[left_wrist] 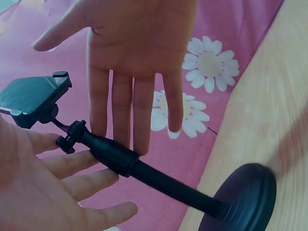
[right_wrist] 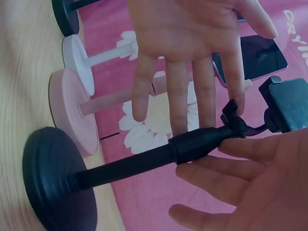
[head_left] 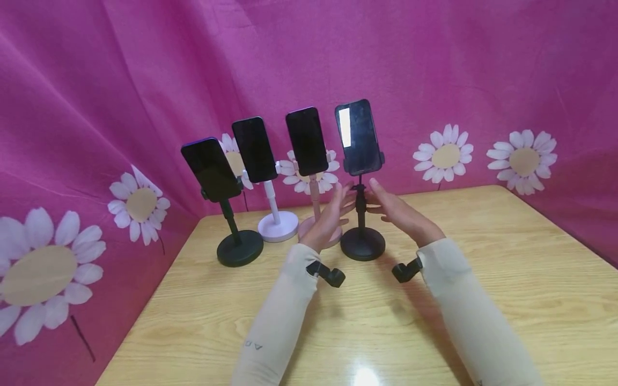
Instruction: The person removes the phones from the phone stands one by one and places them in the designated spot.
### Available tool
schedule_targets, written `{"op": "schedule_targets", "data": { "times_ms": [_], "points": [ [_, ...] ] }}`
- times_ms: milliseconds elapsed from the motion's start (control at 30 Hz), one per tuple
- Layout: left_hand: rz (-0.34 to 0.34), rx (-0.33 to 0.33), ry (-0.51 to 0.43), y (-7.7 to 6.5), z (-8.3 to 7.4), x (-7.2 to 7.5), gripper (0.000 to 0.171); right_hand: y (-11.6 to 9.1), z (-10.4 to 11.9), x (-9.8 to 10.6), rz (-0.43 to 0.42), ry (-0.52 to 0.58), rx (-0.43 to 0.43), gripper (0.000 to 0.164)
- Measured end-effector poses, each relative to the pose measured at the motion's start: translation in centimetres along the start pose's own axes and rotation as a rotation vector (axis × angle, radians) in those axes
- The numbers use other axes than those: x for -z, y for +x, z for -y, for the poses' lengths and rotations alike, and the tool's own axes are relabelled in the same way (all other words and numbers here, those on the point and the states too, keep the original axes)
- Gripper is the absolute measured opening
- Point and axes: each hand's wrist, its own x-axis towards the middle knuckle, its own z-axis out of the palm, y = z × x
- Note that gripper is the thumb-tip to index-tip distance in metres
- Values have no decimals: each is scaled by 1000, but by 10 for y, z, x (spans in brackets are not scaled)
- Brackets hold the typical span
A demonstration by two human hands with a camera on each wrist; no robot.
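A: Fingers, first entry?
B: Left hand (head_left: 330,219): extended and spread, thumb apart, grasping nothing. Right hand (head_left: 403,212): likewise extended, released, palm turned inward.

A: Position and contact?
B: Either side of the black plastic phone stand with round base and slim column (head_left: 361,212), taken as landmark. Fingertips lie at its collar, just under the small clamp knob; whether they touch it or stop just beside, I cannot tell.

A: The landmark itself?
B: One item, upright on the pale wood-grain table (head_left: 555,289), between the two hands. In its holder: one dark rectangular phone with a bright white reflection (head_left: 362,142), tilted.

A: Adjacent stock?
B: Just left of the landmark, one pale pink stand (head_left: 315,194) bearing a black phone (head_left: 307,142); the left hand hides part of it. Further left and behind, one white stand (head_left: 285,228) with a second black phone (head_left: 253,150). Farthest left, one dark green-black stand (head_left: 240,252) with a third (head_left: 212,171).

A: Surroundings?
B: Behind the landmark, magenta cloth printed with white daisies (head_left: 483,80). Nearer the viewer than the landmark, two cream sleeves (head_left: 282,311), each with a black blocky wrist device (head_left: 333,276).
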Motion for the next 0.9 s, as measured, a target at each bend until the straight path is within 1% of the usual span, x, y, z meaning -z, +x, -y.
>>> {"op": "schedule_targets", "data": {
  "times_ms": [133,233,400,533,633,767,900],
  "points": [
    [22,-12,94,-8,-3,2,74,-4,4,-2,28,-37,2,93],
    [46,-14,154,-15,-8,6,73,-9,10,-5,64,-72,16,88],
    [59,2,237,-26,-15,15,73,-14,20,-11,119,-115,52,78],
    [66,30,310,-37,-22,24,70,-18,29,-18,148,-167,56,75],
    [85,54,352,-47,-26,30,76,-22,36,-24,159,-236,42,77],
    [123,95,390,-60,-31,37,83,-27,43,-32,187,-319,48,77],
    [156,135,424,-72,-37,42,85,-31,47,-37,221,-338,84,72]
  ]
}}
